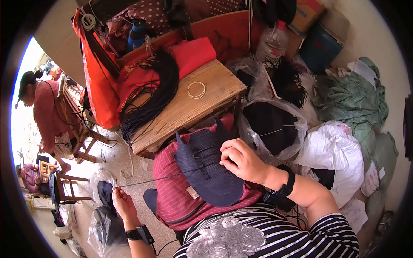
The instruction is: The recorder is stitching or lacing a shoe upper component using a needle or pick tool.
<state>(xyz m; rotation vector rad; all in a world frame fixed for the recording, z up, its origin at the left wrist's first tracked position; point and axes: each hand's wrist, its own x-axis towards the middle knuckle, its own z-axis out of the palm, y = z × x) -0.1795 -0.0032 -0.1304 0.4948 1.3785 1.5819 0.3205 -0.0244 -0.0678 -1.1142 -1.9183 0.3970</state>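
Observation:
A dark navy mesh shoe upper [219,187] lies flat across my lap, with short lengths of dark cord crossing its middle slit. My right hand [243,161] is closed in a pinch over the upper's right side, its fingertips on a dark shoelace [167,176]. From there the lace runs taut to the lower left. Out to the left, my left hand [122,202] pinches the lace's other stretch between thumb and fingers. Something thin and pale sticks up at those fingertips, too small to name.
Ahead stands a wooden bench [211,90] bearing a bundle of black laces [165,81], a pale cord ring [196,90] and red cloth. A plastic bag of dark pieces [275,124] and white sacks [331,148] sit right. Left, a person [51,107] bends beside wooden stools.

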